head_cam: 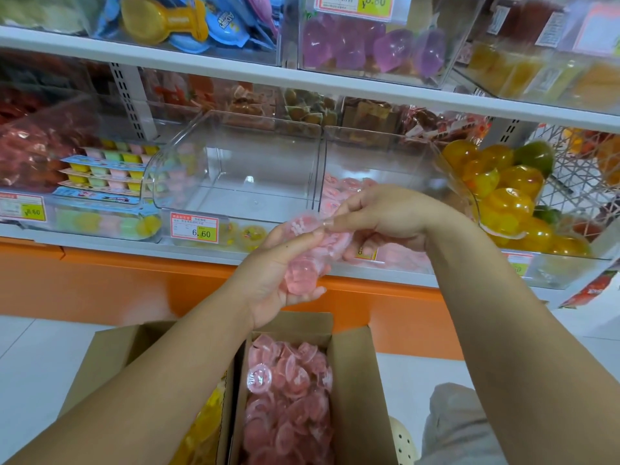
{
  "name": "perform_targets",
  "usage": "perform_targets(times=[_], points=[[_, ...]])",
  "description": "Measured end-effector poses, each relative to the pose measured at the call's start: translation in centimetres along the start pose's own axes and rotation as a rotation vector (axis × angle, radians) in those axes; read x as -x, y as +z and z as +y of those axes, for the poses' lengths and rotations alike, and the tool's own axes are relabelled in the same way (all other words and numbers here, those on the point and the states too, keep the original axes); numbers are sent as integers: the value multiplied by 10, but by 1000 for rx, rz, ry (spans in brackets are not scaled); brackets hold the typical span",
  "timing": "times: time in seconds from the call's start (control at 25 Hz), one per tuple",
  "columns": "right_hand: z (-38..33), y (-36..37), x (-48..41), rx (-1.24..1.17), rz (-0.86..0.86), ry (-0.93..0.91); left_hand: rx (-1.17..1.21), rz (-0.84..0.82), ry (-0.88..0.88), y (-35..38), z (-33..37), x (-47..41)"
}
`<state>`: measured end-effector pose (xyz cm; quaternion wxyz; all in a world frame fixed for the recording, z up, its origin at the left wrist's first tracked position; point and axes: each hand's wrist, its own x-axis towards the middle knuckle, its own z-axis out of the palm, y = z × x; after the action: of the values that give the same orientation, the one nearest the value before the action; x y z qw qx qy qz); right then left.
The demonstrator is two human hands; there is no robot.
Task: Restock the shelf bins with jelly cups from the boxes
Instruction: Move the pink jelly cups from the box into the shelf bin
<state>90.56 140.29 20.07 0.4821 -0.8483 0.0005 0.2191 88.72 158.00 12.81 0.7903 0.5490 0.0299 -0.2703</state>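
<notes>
Restocking looks partly done. The left hand (278, 280) and right hand (385, 218) together hold a bunch of pink cups (303, 263) in the air, above the open box (352, 380) and just in front of the lower shelf; the left fingers (302, 297) curl round the bunch from below, and the right fingers (339, 223) pinch its upper end. The pink bin (385, 162), just behind the right hand, has only a low layer of the same cups at its bottom, so I judge that most of its filling is left; the box below is heaped with pink cups, so plenty of stock remains. The middle bin (241, 162) is close to bare, with a few yellow cups (248, 234) at its front; a second box (110, 357) to the left shows yellow stock (208, 427), probably meant for it.

Around them: trays (107, 169) of mixed colours on the left; orange jellies (503, 193) piled on the right; purple ones (362, 48) on the shelf above; a price tag (194, 229) on the middle bin's front. The upper shelf overhangs the bins, and the pink bin's raised clear front stands between the bunch and the space inside; the cups must go over that lip, and a loose handful could spill.
</notes>
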Motion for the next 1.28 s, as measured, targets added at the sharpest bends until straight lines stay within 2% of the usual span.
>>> perform_targets(times=[0.08,0.12,0.2,0.24,0.28,0.48,0.56,0.68,0.8,0.92,1.08,1.2,1.28], points=[[5,-14,0,-36,144,-6,33,13,7,1,1,0],[13,-27,-1,-10,311,-8,45,25,5,2,2,0],[35,-56,-6,253,736,24,45,45,1,0,4,1],[48,-67,-9,402,881,57,39,46,-4,-2,4,1],[60,-75,-13,491,944,108,32,47,-12,-4,4,1],[100,-83,-40,815,775,339,19,82,-28,-10,5,2],[99,-81,-43,824,737,391,20,83,-33,-11,5,2],[102,-84,-46,714,751,441,16,68,-41,-11,4,2],[102,-81,-45,673,704,380,13,62,-43,-12,4,2],[95,-72,-36,610,568,386,17,57,-42,-12,4,2],[90,-71,-32,738,445,394,1,56,-43,-11,4,2],[89,-74,-30,797,522,334,-2,61,-66,-12,6,3],[81,-71,-29,684,627,220,0,57,-81,-11,8,3]])
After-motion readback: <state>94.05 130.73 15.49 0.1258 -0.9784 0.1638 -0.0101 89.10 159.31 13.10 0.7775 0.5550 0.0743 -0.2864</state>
